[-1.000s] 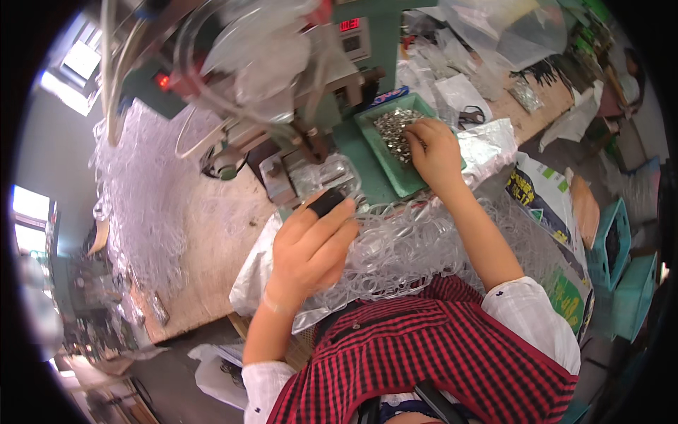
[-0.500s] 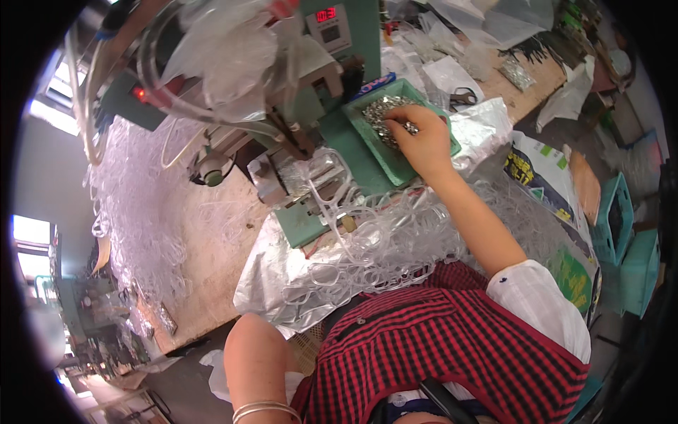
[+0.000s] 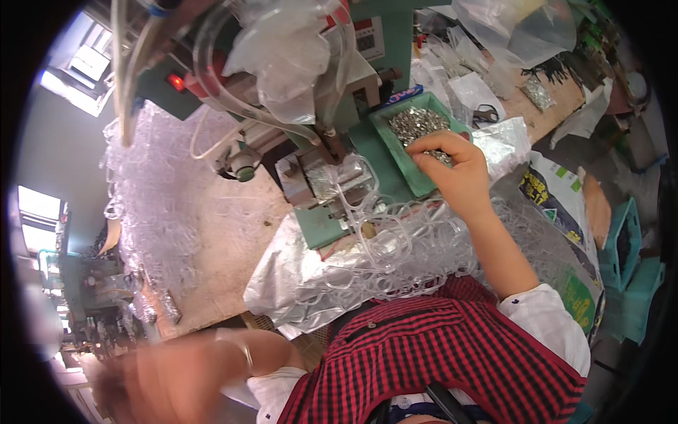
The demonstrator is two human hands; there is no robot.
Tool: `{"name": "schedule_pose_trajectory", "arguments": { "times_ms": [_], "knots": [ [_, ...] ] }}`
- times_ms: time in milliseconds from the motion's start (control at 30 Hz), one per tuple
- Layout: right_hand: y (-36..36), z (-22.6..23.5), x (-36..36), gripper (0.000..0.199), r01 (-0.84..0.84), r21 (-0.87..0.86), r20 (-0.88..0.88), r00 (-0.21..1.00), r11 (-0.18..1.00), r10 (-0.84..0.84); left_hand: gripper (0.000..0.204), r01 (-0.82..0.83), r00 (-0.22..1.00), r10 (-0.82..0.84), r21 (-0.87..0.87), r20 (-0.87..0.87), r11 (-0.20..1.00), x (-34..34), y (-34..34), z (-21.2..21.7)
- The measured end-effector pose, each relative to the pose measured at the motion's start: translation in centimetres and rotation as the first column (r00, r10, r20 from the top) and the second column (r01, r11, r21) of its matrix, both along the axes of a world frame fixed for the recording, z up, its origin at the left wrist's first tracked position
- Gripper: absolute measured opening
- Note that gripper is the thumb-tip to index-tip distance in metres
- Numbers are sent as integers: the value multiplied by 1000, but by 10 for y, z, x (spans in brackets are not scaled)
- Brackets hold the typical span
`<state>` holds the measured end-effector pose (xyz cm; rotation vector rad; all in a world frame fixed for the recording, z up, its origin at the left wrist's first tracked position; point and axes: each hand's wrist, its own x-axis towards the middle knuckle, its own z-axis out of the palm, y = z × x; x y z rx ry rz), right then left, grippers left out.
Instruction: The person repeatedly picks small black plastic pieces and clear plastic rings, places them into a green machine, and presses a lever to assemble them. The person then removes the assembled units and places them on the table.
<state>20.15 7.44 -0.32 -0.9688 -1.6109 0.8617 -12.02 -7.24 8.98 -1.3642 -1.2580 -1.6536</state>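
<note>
My right hand point(image 3: 458, 168) reaches into a green tray point(image 3: 395, 152) of small silver metal pieces point(image 3: 417, 124), fingers pinched on some of them. My left hand point(image 3: 159, 385) is low at the lower left, far from the bench, blurred by motion, so its grip is unclear. A heap of clear plastic loops point(image 3: 395, 247) lies on a silvery sheet point(image 3: 282, 283) in front of me. A green press machine point(image 3: 332, 106) with clear hoses stands behind the heap.
A tall pile of clear plastic strips point(image 3: 155, 205) covers the wooden bench point(image 3: 226, 247) at left. Plastic bags point(image 3: 508, 28) and small parts crowd the back right. Printed sacks point(image 3: 558, 205) and teal crates point(image 3: 625, 240) stand at the right.
My left hand left the plastic loops near the machine and swung down to the lower left. My right hand stays at the green tray, now pinching pieces.
</note>
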Motion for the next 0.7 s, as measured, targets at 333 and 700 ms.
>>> {"name": "schedule_pose_trajectory", "arguments": {
  "times_ms": [333,700],
  "knots": [
    [16,9,-69,49,-273,-171,-267,938,947,222,24,-405,909,32,-860,-416,309,-59,85,-204],
    [7,17,-84,55,-395,-229,-477,843,890,251,10,400,709,11,-416,705,817,-74,47,-152]
  ]
}}
